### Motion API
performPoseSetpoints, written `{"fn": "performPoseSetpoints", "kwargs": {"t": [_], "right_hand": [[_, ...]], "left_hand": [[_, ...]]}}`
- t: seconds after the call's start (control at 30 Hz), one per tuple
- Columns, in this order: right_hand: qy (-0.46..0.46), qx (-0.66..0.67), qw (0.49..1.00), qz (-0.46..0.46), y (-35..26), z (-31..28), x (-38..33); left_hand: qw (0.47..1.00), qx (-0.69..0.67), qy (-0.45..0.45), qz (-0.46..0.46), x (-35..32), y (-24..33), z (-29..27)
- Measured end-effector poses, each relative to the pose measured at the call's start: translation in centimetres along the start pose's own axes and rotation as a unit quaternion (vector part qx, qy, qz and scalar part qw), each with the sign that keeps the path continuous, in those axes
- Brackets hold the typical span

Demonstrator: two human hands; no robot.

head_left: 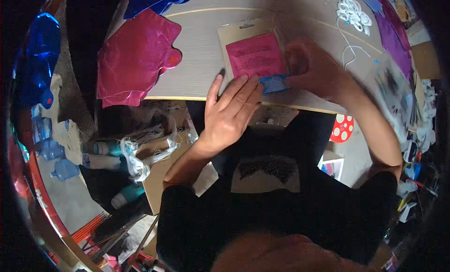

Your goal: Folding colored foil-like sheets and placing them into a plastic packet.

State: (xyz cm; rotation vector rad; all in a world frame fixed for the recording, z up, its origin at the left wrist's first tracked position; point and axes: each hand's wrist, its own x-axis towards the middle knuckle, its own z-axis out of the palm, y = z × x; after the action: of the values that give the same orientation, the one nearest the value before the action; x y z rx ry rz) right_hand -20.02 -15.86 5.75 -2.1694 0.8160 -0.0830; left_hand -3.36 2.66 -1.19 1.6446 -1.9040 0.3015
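On the table lies a clear packet with a pale card backing and a hang hole at its top. Inside is a folded pink foil piece printed with small lines of text. My left hand rests flat across the packet's lower end, fingers stretched out. A small blue printed piece lies at the packet's lower right corner, between my two hands. My right hand is beside the packet's right edge, close to the blue piece. Motion smears its fingers, so whether they hold anything is hidden.
Shiny pink foil balloons lie stacked at the table's left, with blue foil behind. A bundle of white cord sits at the far right, near purple foil. Below the table edge are a cardboard box and white string.
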Motion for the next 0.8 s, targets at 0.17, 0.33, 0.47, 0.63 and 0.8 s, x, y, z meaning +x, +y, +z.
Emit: {"fn": "performPoseSetpoints", "kwargs": {"t": [0.17,0.33,0.47,0.63,0.8], "right_hand": [[0.255,-0.219,0.927,-0.167,2.6,3.1,-3.7],[0.098,-0.289,0.932,-0.197,1.2,7.4,-5.8],[0.280,-0.351,0.855,-0.261,5.2,13.5,-5.2],[0.438,-0.272,0.788,-0.337,4.1,14.5,-4.1],[0.431,-0.236,0.782,-0.382,2.8,10.7,-8.9]], "left_hand": [[1.000,-0.023,0.004,-0.010,-0.3,-0.2,-0.6],[0.999,-0.022,-0.024,0.039,-0.5,-1.1,-0.4],[0.981,-0.093,-0.072,0.154,-1.9,-4.3,-0.3],[0.957,0.131,0.023,0.257,-2.7,-5.4,-2.1],[0.962,0.024,0.016,0.273,1.2,-1.1,-7.3]]}}
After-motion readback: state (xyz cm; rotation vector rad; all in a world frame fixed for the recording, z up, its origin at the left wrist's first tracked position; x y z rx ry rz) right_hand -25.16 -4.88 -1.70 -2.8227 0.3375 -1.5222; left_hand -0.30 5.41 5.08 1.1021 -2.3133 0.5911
